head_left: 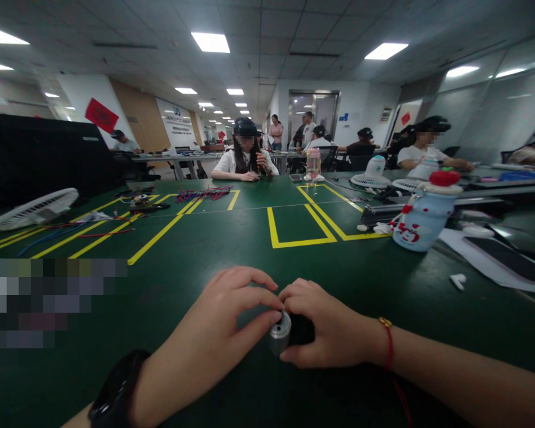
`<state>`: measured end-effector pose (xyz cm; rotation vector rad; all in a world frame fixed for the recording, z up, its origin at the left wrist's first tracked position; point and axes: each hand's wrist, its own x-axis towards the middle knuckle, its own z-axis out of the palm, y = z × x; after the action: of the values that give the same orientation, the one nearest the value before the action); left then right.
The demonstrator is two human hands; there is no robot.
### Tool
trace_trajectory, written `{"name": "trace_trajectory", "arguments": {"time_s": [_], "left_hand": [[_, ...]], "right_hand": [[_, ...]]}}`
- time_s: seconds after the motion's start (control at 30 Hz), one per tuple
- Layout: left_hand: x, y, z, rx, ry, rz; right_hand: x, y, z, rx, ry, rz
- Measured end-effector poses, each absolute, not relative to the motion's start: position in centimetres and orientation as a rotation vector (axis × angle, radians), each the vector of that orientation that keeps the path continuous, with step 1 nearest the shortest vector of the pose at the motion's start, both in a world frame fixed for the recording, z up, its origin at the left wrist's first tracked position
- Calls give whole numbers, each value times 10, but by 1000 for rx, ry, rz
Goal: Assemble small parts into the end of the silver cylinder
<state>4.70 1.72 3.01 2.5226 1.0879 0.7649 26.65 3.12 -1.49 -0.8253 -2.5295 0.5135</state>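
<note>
A small silver metal cylinder (pixel 280 337) stands near the front of the green table, with small dark holes in its top face. The fingers and thumb of my right hand (pixel 323 327) curl around it from the right. My left hand (pixel 232 312) comes in from the left, thumb and index fingertip pinched together at the cylinder's top. A small dark piece shows at those fingertips, too tiny to name. Part of the cylinder's far side is hidden by my fingers.
Yellow tape outlines mark the green table (pixel 196 238). At the right stand a light-blue bottle (pixel 421 217) with a red top and a phone (pixel 508 260). A white fan (pixel 35 210) and loose wires (pixel 203 194) lie left. Across the table sits a person (pixel 245 154).
</note>
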Motion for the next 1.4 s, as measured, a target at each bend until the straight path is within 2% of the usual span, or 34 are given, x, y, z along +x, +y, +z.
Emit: {"name": "trace_trajectory", "arguments": {"time_s": [0.27, 0.43, 0.6, 0.8, 1.1, 1.4], "left_hand": [[37, 17, 26, 2417, 1040, 711], [-11, 46, 7, 2395, 1335, 761], [-64, 70, -23, 2451, 1609, 559], [-73, 65, -37, 2456, 1688, 488], [-67, 64, -33, 2493, 1673, 522], [10, 23, 18, 2489, 1265, 702]], "right_hand": [[266, 29, -11, -847, -2539, 513], [266, 29, -10, -860, -2529, 551], [266, 29, -8, -864, -2521, 585], [266, 28, -7, -869, -2519, 619], [266, 28, -6, -881, -2530, 629], [266, 29, -10, -873, -2547, 563]]}}
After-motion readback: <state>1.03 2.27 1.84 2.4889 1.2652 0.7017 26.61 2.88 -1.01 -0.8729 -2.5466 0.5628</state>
